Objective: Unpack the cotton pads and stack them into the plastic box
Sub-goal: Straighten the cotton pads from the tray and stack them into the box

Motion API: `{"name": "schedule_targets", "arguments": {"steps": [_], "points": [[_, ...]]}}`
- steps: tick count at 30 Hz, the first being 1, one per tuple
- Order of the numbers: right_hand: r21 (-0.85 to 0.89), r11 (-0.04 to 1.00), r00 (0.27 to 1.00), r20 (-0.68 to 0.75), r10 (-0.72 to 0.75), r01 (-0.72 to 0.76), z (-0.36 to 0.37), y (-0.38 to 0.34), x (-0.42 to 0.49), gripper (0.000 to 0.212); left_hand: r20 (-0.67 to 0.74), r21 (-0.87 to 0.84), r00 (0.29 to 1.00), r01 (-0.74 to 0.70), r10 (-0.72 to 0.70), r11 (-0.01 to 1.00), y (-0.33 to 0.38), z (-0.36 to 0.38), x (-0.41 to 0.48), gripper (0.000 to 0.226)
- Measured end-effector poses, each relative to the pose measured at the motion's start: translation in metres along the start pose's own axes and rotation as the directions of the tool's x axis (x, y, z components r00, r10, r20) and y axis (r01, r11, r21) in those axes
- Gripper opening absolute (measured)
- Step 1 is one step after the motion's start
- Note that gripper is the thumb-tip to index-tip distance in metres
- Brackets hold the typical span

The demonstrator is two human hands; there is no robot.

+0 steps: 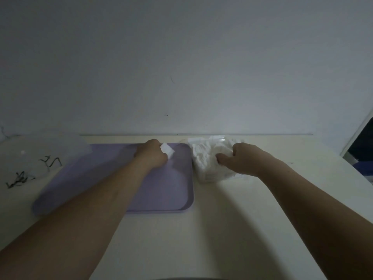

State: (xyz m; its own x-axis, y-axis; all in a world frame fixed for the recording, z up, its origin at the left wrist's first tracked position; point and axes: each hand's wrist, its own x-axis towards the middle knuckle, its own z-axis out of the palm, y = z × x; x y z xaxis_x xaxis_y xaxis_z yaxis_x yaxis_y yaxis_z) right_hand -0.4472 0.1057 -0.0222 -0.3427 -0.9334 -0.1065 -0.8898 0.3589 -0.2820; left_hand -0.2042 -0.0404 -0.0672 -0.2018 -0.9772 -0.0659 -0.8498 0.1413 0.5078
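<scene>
1. Bench [201, 239]: one cream surface against a wall, carrying everything.
2. Tray [161, 195]: one, lilac, flat, left of centre.
3. Clear plastic shape [50, 150]: one, far left and blurred. It is probably the plastic box or its lid, but I cannot tell which. It lies well apart from the pads, so a loosely held pad could drop on the way across.
4. Pack of cotton pads [205, 164]: one, crumpled white, just beside the tray's right rim. If the wrapper is tugged hard, pads could spill onto the bench.
5. Right hand [242, 160]: one, fingers curled into the pack and gripping it.
6. Left hand [151, 154]: one, over the tray's far right corner, fingers clamped together round a cotton pad.
7. Cotton pad [167, 150]: a single pad or a thin wad, I cannot tell which.
</scene>
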Motion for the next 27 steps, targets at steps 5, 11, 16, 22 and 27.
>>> {"name": "schedule_targets", "arguments": {"steps": [5,11,16,22,27], "points": [[-0.12,0.989,0.941,-0.336,0.037,-0.082,-0.02,0.001,-0.017,0.068,-0.104,-0.301,0.986,-0.158,0.132,0.94,0.029,-0.017,-0.027,0.018],[0.651,0.711,0.964,-0.207,-0.17,0.265,-0.043,0.009,-0.027,0.054,-0.033,-0.585,0.892,-0.382,0.451,0.715,0.105,-0.03,-0.073,0.032],[0.752,0.604,0.96,-0.263,-0.091,0.264,-0.036,0.025,-0.031,0.025,-0.025,-0.649,0.879,-0.377,0.476,0.661,0.135,-0.009,-0.083,0.034],[0.507,0.855,0.912,-0.394,0.118,0.108,-0.024,0.056,-0.023,0.04,-0.135,-0.301,0.913,-0.409,0.386,0.862,0.119,0.017,-0.066,0.012],[0.306,0.951,0.932,-0.331,0.151,-0.045,-0.006,0.05,-0.017,0.023,-0.232,-0.183,0.91,-0.387,0.343,0.903,0.096,0.021,-0.063,0.005]]}}
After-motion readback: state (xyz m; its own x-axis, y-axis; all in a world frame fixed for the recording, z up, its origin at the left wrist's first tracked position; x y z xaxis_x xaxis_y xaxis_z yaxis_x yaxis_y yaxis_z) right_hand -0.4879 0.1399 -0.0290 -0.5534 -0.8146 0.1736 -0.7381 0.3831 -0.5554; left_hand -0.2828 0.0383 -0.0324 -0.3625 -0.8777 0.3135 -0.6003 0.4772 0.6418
